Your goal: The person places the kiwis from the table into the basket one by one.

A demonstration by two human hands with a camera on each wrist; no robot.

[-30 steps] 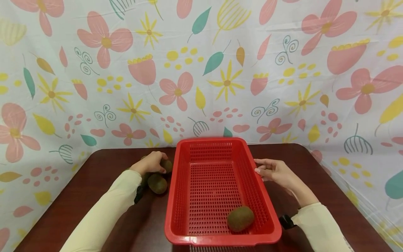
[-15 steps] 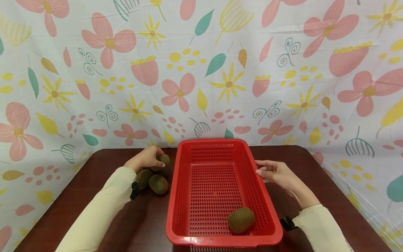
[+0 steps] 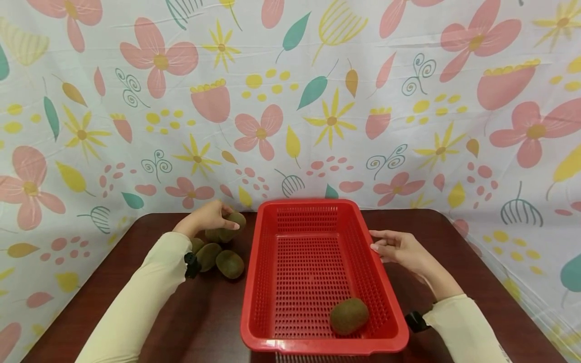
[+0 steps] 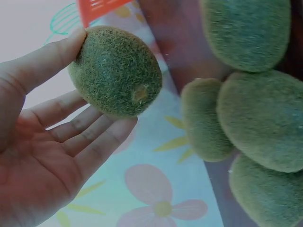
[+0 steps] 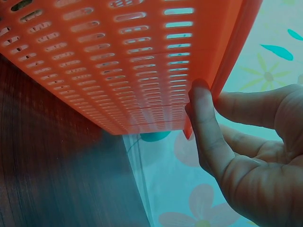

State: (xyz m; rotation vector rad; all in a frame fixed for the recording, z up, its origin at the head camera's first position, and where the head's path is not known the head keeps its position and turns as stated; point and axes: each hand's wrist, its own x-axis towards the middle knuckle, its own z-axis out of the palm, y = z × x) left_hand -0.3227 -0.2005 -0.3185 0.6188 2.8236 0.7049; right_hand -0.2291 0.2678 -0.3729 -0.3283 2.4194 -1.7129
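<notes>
My left hand [image 3: 206,218] holds a brown fuzzy kiwi [image 4: 116,71] between thumb and fingertips, above several other kiwis [image 3: 230,264] grouped on the table left of the basket. In the left wrist view those loose kiwis [image 4: 265,118] lie close together beside the held one. A red perforated plastic basket [image 3: 304,272] stands in the middle, with one kiwi [image 3: 349,316] in its near right corner. At the basket's right side, my right hand [image 3: 401,252] pinches the rim [image 5: 227,52] between thumb and fingers.
The dark brown table [image 3: 181,317] ends at the back against a hanging white cloth [image 3: 290,101] printed with flowers and leaves. That cloth also runs along both sides. A black band [image 3: 416,321] sits on the right wrist.
My left hand has lifted the kiwi up and slightly left, exposing more kiwis beneath it. The right hand stays at the basket's rim, and the kiwi in the basket has not moved.
</notes>
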